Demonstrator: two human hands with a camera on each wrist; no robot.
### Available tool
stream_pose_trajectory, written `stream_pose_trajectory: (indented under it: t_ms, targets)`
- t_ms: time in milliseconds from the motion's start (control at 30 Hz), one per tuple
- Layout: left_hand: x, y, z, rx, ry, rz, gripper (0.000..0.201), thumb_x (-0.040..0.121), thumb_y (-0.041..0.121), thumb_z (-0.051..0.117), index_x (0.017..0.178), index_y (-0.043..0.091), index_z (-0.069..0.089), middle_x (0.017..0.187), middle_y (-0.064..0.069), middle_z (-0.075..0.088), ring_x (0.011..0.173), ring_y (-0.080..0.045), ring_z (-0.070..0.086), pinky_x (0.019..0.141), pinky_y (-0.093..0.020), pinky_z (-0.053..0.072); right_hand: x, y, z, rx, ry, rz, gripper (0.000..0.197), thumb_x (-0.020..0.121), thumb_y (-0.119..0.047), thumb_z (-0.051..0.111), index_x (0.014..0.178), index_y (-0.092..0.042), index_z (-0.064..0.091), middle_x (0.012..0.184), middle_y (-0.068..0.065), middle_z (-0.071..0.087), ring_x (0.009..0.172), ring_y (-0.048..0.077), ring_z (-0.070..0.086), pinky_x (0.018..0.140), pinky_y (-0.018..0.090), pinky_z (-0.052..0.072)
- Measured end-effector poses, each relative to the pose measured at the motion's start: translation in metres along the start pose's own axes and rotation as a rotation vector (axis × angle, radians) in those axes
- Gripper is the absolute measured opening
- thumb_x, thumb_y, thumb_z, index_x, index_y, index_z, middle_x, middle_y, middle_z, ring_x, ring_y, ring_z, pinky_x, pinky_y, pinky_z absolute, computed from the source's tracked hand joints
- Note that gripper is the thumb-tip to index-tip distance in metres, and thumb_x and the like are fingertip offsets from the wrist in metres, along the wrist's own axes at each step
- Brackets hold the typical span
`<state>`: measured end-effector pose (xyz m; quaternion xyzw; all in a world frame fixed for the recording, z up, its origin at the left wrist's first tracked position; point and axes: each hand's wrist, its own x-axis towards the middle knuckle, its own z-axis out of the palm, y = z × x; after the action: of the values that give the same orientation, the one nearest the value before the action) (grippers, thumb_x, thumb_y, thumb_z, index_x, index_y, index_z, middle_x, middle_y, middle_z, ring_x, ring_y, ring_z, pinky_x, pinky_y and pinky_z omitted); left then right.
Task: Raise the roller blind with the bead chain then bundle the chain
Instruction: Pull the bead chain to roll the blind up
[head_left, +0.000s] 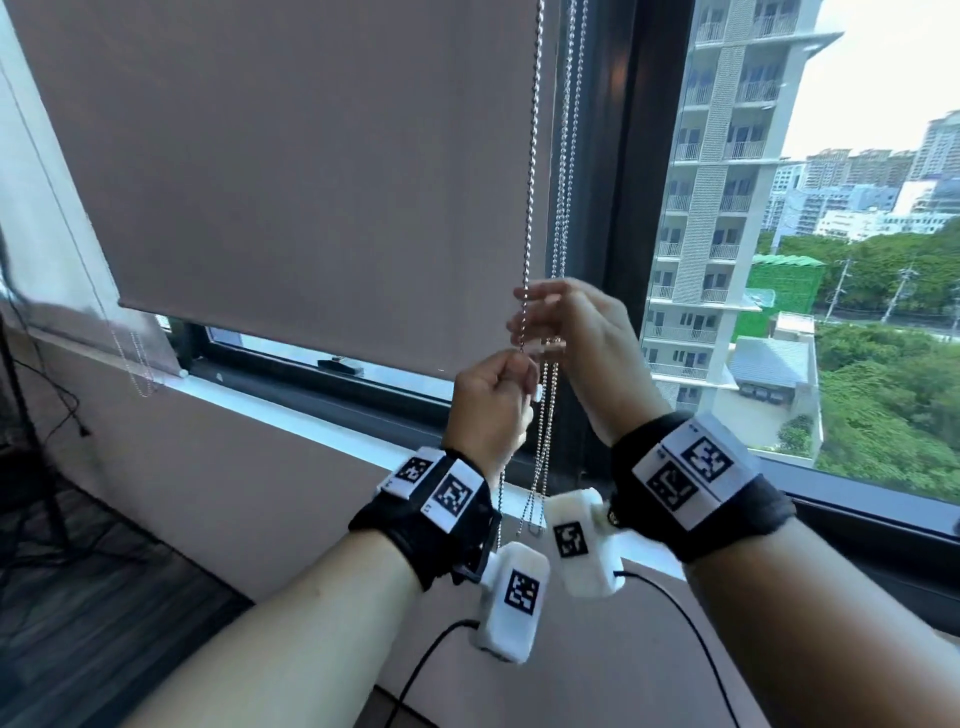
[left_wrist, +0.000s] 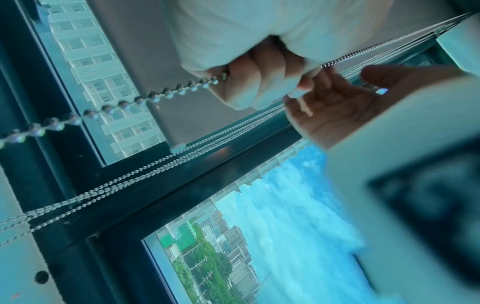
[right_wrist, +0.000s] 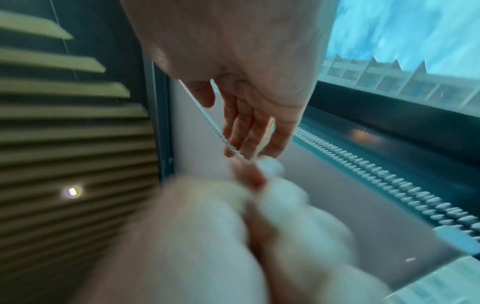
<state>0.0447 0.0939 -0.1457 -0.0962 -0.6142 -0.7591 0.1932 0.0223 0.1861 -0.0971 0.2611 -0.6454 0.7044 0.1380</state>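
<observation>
Beads, small, round and metallic, strung as a bead chain (head_left: 531, 171) down the right edge of the matte taupe roller blind (head_left: 291, 171). Left hand (head_left: 491, 410) curled into a fist around one strand. Right hand (head_left: 582, 338) just above and touching, fingers (right_wrist: 244, 131) long and loosely together, hooking the looped strands. Dark window frame (head_left: 623, 208) directly behind, towers and trees beyond the glass.

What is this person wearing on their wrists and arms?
Both forearms are bare, with no sleeves. The left wrist and right wrist each carry a black fabric wristband with white plates printed with square black-and-white markers. A white boxy camera unit, also marked, hangs under each wrist, trailing a thin black cable.
</observation>
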Motion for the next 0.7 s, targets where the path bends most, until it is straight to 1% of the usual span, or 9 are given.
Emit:
stream_pose_trajectory:
  t_ms: [67,133,200,300,400,500,567,600,700]
  targets:
    - [-0.003,-0.006,-0.002,0.011,-0.027,-0.001,0.037,0.097,-0.001,0.033,0.062,0.008,0.040,0.040,0.011,0.030,0.030,-0.001,0.016,0.035,-0.009,0.013,0.008,-0.017,0.005,0.068,-0.017,0.004,0.032,0.100,-0.017,0.038,0.105,-0.001,0.065,0.085,0.018,0.067,0.076,0.025,0.061,0.064,0.031,0.047]
    - [-0.007,-0.008,-0.004,0.009,-0.058,0.000,0.038,0.099,0.000,0.032,0.062,0.006,0.038,0.040,0.011,0.032,0.031,-0.001,0.016,0.035,-0.010,0.012,0.012,-0.030,0.014,0.205,-0.073,0.023,0.036,0.104,-0.027,0.037,0.101,-0.003,0.062,0.075,0.016,0.059,0.064,0.026,0.055,0.057,0.030,0.044]
    - [-0.008,-0.007,-0.006,0.006,-0.083,0.007,0.038,0.098,-0.004,0.031,0.062,0.005,0.038,0.043,0.010,0.035,0.031,-0.001,0.017,0.034,-0.011,0.012,0.016,-0.032,0.022,0.245,-0.074,0.033,0.038,0.106,-0.028,0.034,0.085,-0.007,0.057,0.059,0.006,0.044,0.046,0.015,0.038,0.044,0.024,0.033]
    - [-0.011,-0.005,-0.006,0.039,-0.102,0.010,0.039,0.095,-0.009,0.030,0.060,0.007,0.038,0.054,-0.004,0.033,0.032,-0.002,0.017,0.033,-0.013,0.013,0.018,-0.025,0.028,0.191,0.004,0.037,0.040,0.106,-0.027,0.035,0.068,-0.016,0.043,0.052,-0.001,0.028,0.035,0.008,0.025,0.041,0.017,0.022]
    - [-0.016,-0.008,-0.007,0.079,-0.106,-0.040,0.043,0.095,-0.008,0.030,0.059,0.012,0.042,0.053,-0.005,0.032,0.032,-0.003,0.018,0.035,-0.016,0.010,0.012,-0.018,0.031,0.090,0.054,-0.005,0.041,0.105,-0.028,0.035,0.065,-0.018,0.038,0.054,0.001,0.027,0.036,0.009,0.025,0.042,0.017,0.021]
    - [-0.017,-0.010,-0.012,0.150,-0.126,-0.082,0.054,0.095,-0.006,0.034,0.051,0.021,0.051,0.043,0.004,0.033,0.035,-0.006,0.021,0.039,-0.023,0.012,0.006,-0.009,0.034,-0.007,0.077,-0.092,0.040,0.102,-0.032,0.036,0.063,-0.019,0.039,0.054,-0.002,0.032,0.040,0.010,0.030,0.043,0.022,0.026]
    - [-0.014,-0.006,-0.015,0.176,-0.136,-0.074,0.046,0.094,-0.006,0.036,0.056,0.016,0.051,0.045,0.002,0.037,0.037,-0.008,0.027,0.040,-0.022,0.018,0.004,-0.003,0.035,-0.046,0.090,-0.134,0.040,0.097,-0.038,0.037,0.061,-0.021,0.039,0.054,-0.004,0.033,0.044,0.012,0.030,0.047,0.029,0.027]
    - [-0.013,-0.002,-0.017,0.184,-0.137,-0.050,0.040,0.095,-0.005,0.037,0.060,0.011,0.050,0.045,0.001,0.042,0.038,-0.009,0.033,0.041,-0.020,0.025,0.002,-0.001,0.035,-0.065,0.095,-0.150,0.039,0.095,-0.041,0.037,0.061,-0.022,0.039,0.054,-0.004,0.033,0.047,0.013,0.030,0.049,0.032,0.027]
    - [-0.001,0.014,-0.019,0.170,-0.139,0.028,0.029,0.097,0.003,0.036,0.082,0.001,0.061,0.060,0.002,0.059,0.054,-0.008,0.054,0.056,-0.021,0.044,-0.003,0.006,0.031,-0.130,0.098,-0.187,0.043,0.095,-0.040,0.038,0.062,-0.012,0.040,0.056,0.001,0.036,0.053,0.018,0.033,0.054,0.036,0.028]
